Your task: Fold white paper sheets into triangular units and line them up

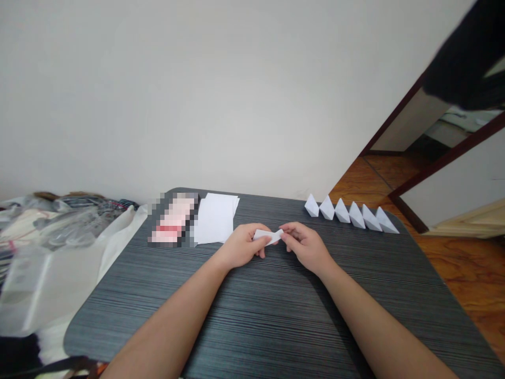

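Between my two hands is a small folded piece of white paper (pixel 269 236), held above the dark wood-grain table (pixel 252 316). My left hand (pixel 245 245) grips its left part, thumb lying across the front. At the other end, the thumb and fingers of my right hand (pixel 305 245) pinch the paper's right tip. Left of my hands lies a stack of white paper sheets (pixel 215 218), slightly fanned. Along the table's far right side stand several pointed folded paper shapes (pixel 341 211) in a slanting row.
A blurred-out pinkish rectangular item (pixel 172 218) lies left of the sheets. Clothes and clear plastic bags (pixel 55 273) are heaped beyond the table's left edge. A pale wall (pixel 197 95) rises behind; wooden floor (pixel 465 263) and a doorway are on the right.
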`<state>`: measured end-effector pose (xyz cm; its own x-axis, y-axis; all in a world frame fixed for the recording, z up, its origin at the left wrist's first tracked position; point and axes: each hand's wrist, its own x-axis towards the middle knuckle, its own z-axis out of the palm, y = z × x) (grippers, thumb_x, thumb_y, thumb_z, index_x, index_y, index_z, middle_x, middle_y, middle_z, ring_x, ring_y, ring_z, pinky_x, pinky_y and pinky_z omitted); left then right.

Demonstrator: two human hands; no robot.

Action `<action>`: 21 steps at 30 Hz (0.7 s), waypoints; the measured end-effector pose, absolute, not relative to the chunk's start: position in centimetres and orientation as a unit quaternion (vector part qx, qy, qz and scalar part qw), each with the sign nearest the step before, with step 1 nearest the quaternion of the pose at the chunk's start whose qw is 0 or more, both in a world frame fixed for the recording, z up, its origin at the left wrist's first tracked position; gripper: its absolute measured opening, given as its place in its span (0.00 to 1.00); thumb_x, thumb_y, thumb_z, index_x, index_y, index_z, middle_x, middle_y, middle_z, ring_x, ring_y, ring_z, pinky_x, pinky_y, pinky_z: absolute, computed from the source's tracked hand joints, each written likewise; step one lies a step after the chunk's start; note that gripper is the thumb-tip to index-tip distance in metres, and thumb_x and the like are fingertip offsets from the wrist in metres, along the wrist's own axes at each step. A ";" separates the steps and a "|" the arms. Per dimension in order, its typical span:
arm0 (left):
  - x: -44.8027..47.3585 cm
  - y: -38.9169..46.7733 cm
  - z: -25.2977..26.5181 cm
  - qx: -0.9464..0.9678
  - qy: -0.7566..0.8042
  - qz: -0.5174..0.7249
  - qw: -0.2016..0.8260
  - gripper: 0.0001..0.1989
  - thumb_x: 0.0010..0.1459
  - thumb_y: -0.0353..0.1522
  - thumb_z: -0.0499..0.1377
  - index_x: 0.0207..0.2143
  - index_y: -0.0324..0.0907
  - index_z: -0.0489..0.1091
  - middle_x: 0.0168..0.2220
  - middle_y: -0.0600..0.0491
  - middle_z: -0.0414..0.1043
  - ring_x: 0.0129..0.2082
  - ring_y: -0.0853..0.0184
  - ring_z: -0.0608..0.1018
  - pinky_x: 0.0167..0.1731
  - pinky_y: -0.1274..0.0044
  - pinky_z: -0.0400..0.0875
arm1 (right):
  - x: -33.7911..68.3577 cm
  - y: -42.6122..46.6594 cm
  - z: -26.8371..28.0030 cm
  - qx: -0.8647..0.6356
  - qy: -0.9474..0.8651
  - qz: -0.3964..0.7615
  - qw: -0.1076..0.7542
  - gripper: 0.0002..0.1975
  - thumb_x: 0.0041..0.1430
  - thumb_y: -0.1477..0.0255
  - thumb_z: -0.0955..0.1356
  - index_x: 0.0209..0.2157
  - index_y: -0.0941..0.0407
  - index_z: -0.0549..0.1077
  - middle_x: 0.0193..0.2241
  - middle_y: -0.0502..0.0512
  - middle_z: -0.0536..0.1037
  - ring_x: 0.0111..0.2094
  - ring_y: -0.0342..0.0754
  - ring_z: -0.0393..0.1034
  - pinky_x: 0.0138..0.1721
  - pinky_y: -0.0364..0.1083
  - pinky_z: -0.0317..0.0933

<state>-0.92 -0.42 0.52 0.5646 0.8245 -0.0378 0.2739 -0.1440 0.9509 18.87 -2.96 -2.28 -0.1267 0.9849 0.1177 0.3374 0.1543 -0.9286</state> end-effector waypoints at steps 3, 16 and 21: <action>-0.9 -0.4 0.5 0.706 0.388 0.260 0.533 0.13 0.57 0.36 0.52 0.37 0.37 0.70 0.19 0.54 0.70 0.20 0.71 0.72 0.24 0.81 0.64 | 19.0 -3.1 -1.6 -0.532 -0.666 0.366 0.374 0.10 0.60 0.66 0.63 0.30 0.57 0.70 0.19 0.48 0.69 0.19 0.41 0.62 0.23 0.41 0.56; -0.7 -0.3 0.9 0.665 0.408 0.261 0.568 0.14 0.54 0.37 0.56 0.38 0.37 0.71 0.24 0.52 0.74 0.23 0.70 0.75 0.23 0.82 0.66 | 18.9 -3.3 -1.1 -0.528 -0.688 0.359 0.344 0.11 0.60 0.68 0.62 0.26 0.56 0.69 0.19 0.48 0.72 0.22 0.42 0.66 0.27 0.41 0.58; -0.6 -0.4 0.9 0.665 0.412 0.262 0.566 0.12 0.55 0.37 0.55 0.32 0.37 0.73 0.22 0.52 0.73 0.22 0.71 0.74 0.22 0.83 0.64 | 18.8 -3.3 -1.1 -0.519 -0.692 0.366 0.344 0.09 0.59 0.68 0.63 0.28 0.57 0.70 0.19 0.48 0.72 0.22 0.42 0.66 0.26 0.41 0.58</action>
